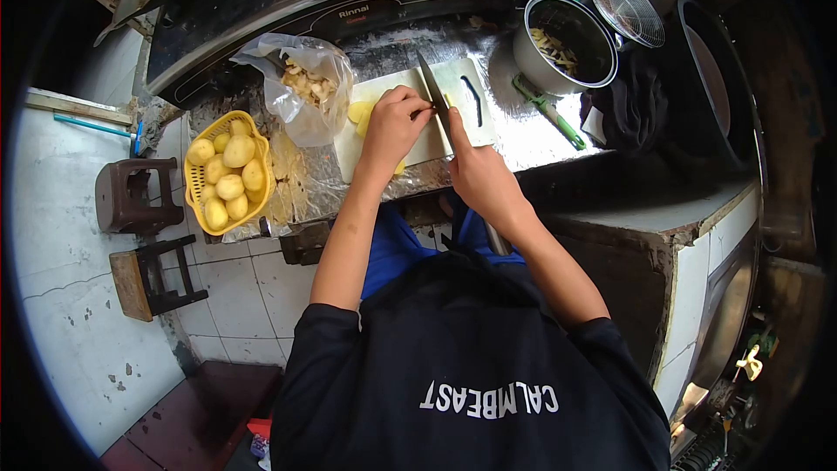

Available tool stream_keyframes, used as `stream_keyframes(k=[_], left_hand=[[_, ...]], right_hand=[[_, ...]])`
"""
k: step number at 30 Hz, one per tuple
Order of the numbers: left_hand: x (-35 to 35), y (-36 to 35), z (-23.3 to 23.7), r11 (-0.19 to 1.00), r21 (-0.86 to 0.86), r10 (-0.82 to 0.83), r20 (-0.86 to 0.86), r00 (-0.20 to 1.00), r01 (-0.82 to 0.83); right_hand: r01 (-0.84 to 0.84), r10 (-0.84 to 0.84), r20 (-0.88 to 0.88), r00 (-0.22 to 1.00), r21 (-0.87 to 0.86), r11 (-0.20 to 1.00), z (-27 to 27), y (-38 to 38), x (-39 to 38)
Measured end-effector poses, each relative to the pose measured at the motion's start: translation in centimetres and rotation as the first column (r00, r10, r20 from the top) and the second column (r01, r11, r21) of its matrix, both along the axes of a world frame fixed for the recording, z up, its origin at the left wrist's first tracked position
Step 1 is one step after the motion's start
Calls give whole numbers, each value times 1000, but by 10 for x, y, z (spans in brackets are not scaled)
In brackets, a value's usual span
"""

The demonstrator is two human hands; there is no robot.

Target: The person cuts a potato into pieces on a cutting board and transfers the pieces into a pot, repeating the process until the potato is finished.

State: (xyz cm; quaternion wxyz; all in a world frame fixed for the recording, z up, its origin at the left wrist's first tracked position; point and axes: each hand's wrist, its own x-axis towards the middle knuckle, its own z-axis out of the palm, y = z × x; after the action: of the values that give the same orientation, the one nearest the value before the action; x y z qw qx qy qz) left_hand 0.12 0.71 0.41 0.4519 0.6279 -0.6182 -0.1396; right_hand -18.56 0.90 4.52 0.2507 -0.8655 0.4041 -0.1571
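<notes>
the knife [434, 92] is over the cutting board [478, 133], crossing it right of the middle, straight ahead of the right hand [481, 176] and just to the right of the left hand [397, 126]. its long axis runs roughly fore and aft, the tip pointing away from the person and leaning a little left, while the board's longer side lies crosswise. of the two hands, the right has the knife: it grips the handle end, index finger stretched along the blade. the left has its fingers bent and gathered close to the blade's left side; whether they pinch a piece, i cannot tell. yellow slices [359, 112] lie left of that hand, on the board. farther left on the bench [513, 126] stand a plastic bag [318, 126] of pale scraps and, at the edge, a yellow basket [189, 176] of peeled potatoes [238, 152]. to the right, a green-handled tool [558, 120] slants beside a pot [530, 65] holding cut pieces [555, 51], and a stove [366, 26] spans the back.
</notes>
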Motion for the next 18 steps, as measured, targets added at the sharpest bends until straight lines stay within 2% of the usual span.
stream_keyframes(k=[7, 9, 11, 13, 14, 15, 17, 18], left_hand=[[-1, -1, -2, 1000, -15, -2, 19, 1000, 2], [-2, 0, 2, 1000, 7, -11, 19, 1000, 11], [0, -4, 7, 1000, 24, -17, 18, 1000, 16], [6, -6, 13, 983, 156, -103, 33, 994, 96], [10, -11, 16, 958, 257, -146, 51, 988, 128], [10, -15, 25, 956, 257, -161, 56, 985, 141], [9, -23, 43, 945, 152, -326, 389, 861, 289], [10, -30, 48, 896, 251, -438, 363, 823, 366]], right_hand=[[31, -23, -126, 992, 64, 997, 4, -1, 5], [9, -8, -15, 1000, 102, 995, 9, -9, -1], [11, -13, 31, 999, 50, 999, 24, -8, -19], [88, -96, 149, 984, 61, 994, 38, -7, -41], [114, -129, 134, 983, 113, 987, 44, -7, -53], [142, -163, 116, 980, 165, 976, 48, -6, -64], [177, -197, 110, 974, 174, 969, 46, -3, -84], [180, -195, 95, 976, 151, 972, 44, -1, -93]])
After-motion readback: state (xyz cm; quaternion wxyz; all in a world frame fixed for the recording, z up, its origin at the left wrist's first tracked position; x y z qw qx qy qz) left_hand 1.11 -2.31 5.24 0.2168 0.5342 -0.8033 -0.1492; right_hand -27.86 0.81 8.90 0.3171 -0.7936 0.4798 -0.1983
